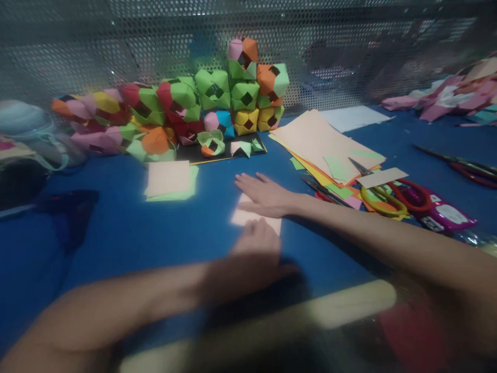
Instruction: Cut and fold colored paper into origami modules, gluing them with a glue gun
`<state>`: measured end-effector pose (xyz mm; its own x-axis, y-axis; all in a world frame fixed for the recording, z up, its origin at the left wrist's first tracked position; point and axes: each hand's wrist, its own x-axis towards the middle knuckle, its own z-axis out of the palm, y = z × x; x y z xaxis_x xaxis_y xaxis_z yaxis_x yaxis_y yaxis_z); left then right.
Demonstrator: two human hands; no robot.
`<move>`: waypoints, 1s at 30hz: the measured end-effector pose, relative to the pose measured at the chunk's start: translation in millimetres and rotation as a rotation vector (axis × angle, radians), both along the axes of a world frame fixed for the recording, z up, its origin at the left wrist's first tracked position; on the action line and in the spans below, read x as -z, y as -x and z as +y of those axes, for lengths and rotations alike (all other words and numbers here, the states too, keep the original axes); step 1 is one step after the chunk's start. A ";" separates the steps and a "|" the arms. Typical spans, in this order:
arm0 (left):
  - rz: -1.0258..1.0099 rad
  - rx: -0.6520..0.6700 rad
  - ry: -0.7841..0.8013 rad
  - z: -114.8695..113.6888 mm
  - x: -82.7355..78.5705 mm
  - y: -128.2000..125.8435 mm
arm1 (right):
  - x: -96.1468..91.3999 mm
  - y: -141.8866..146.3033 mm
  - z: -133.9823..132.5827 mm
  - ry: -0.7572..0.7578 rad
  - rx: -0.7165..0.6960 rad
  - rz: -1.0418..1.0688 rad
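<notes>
Under the right hand (266,198), partly hidden paper (241,216).

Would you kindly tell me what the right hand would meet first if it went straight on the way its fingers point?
Probably the stack of peach and green paper sheets: the right hand points across the blue tabletop towards its right edge, though it might narrowly miss.

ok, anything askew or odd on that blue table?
Slightly messy: a pale paper strip lies across the scissors, over scattered colored scraps; looks untidy beside the neater square stack. No visible spill or damage.
</notes>
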<state>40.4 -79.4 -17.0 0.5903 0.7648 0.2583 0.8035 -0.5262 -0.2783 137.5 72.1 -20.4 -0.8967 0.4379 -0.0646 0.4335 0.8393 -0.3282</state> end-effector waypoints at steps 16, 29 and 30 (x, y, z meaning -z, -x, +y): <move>-0.091 0.116 0.051 5.8 -12.1 11.3 | -40.3 -25.1 -11.8 0.379 0.507 0.199; 0.001 0.188 -0.318 58.2 -22.8 49.7 | -22.1 -19.7 -35.0 1.331 0.808 0.931; 0.000 0.233 -0.326 58.4 -22.1 50.9 | -21.6 -20.0 -34.6 1.336 0.802 0.936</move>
<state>-10.5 -21.0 5.1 0.7382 0.4881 0.4657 0.6732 -0.5785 -0.4607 157.5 37.5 1.3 -0.4605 0.8157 -0.3500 -0.1466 -0.4588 -0.8763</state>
